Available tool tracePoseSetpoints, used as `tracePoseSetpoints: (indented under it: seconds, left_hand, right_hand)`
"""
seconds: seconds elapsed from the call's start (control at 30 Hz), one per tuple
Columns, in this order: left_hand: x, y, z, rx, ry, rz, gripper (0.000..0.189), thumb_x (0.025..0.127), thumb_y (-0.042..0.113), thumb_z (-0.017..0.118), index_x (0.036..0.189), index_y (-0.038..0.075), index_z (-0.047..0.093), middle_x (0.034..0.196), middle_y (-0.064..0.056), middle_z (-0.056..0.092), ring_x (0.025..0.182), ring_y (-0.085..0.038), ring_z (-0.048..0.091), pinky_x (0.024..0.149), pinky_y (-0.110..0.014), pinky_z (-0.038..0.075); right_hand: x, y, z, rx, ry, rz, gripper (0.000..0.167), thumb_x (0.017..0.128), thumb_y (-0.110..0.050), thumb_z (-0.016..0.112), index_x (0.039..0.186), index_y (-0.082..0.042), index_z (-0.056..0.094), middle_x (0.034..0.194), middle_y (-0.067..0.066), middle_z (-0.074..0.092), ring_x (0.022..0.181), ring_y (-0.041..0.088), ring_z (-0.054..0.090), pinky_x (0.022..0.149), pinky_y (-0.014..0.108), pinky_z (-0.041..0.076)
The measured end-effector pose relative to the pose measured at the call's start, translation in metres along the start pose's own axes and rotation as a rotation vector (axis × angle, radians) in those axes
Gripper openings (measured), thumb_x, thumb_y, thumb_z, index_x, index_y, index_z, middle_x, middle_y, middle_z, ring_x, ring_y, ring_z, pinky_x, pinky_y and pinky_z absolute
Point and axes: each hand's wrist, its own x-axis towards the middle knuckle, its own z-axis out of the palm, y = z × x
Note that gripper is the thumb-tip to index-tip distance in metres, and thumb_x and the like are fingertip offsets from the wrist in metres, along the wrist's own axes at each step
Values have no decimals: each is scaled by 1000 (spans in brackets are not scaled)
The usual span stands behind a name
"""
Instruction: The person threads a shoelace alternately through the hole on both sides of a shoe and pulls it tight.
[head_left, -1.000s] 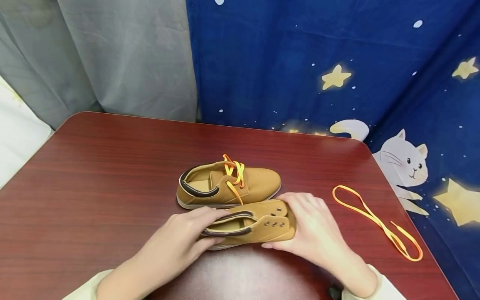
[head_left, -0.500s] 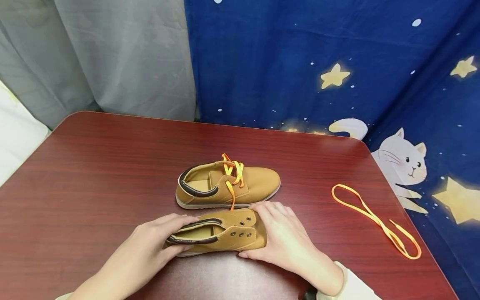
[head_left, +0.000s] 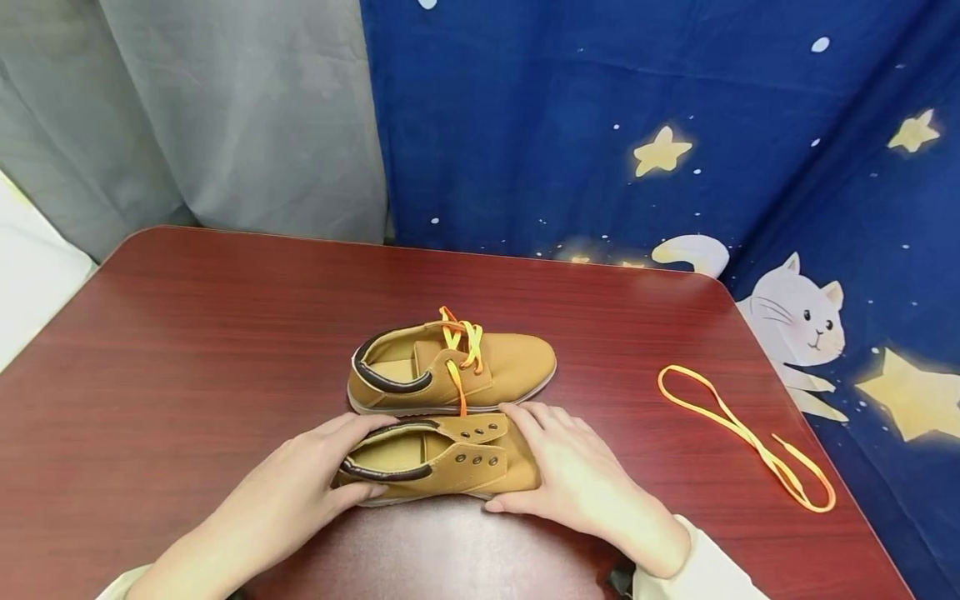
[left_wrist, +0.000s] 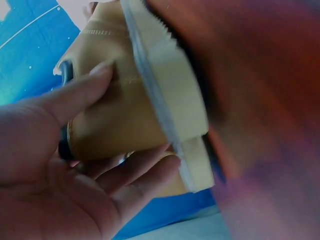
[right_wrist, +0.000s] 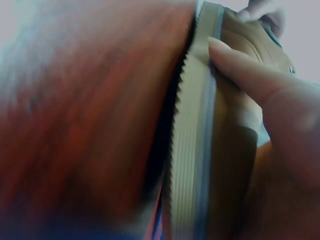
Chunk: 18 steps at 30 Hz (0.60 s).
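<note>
A tan shoe without a lace (head_left: 465,475) stands upright on the table, toe to the right, held between both hands. My left hand (head_left: 300,479) grips its heel, thumb on the near side and fingers on the far side; the left wrist view shows the thumb on the tan heel (left_wrist: 125,110). Around the toe curls my right hand (head_left: 577,475), its thumb along the near side by the ribbed sole (right_wrist: 192,135). Just behind lies the matching tan shoe (head_left: 517,362), threaded with an orange-yellow lace (head_left: 472,342) whose one end hangs toward the nearer shoe.
A loose orange-yellow shoelace (head_left: 750,437) lies looped on the right side of the dark red table (head_left: 225,333). Behind the table hang a grey curtain (head_left: 255,125) and a blue curtain with stars (head_left: 525,125).
Both hands have shifted the laceless shoe leftward, so it now sits alongside the laced one. In the last half second it has settled slightly, with its opening spread wider. The loose shoelace lies unmoved.
</note>
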Motion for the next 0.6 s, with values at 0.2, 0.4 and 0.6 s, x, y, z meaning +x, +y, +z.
tracePoseSetpoints:
  seconds: [0.2,0.4,0.6]
  left_hand:
    - [10,5,-10,69,-113,-14,78,77,39,87,145,30,50,137,5,63,119,-20,67,92,-48,55]
    - [19,27,-18,74,-56,73,72,87,50,76,148,24,49,143,4,58,129,-21,60,101,-49,52]
    - [35,51,-11,20,105,198,31,92,39,73,117,23,70,109,15,66,105,-4,62,90,-32,54]
  right_hand:
    - [-13,27,-24,102,-14,4,91,75,-76,71,147,-26,49,141,-4,59,132,17,55,109,46,46]
    - [-36,74,-50,73,128,152,53,90,-59,67,127,-21,67,122,-3,71,117,17,66,98,47,52]
    - [-58,136,-68,-74,179,336,34,92,-34,71,119,-13,70,111,14,75,98,36,71,76,57,53]
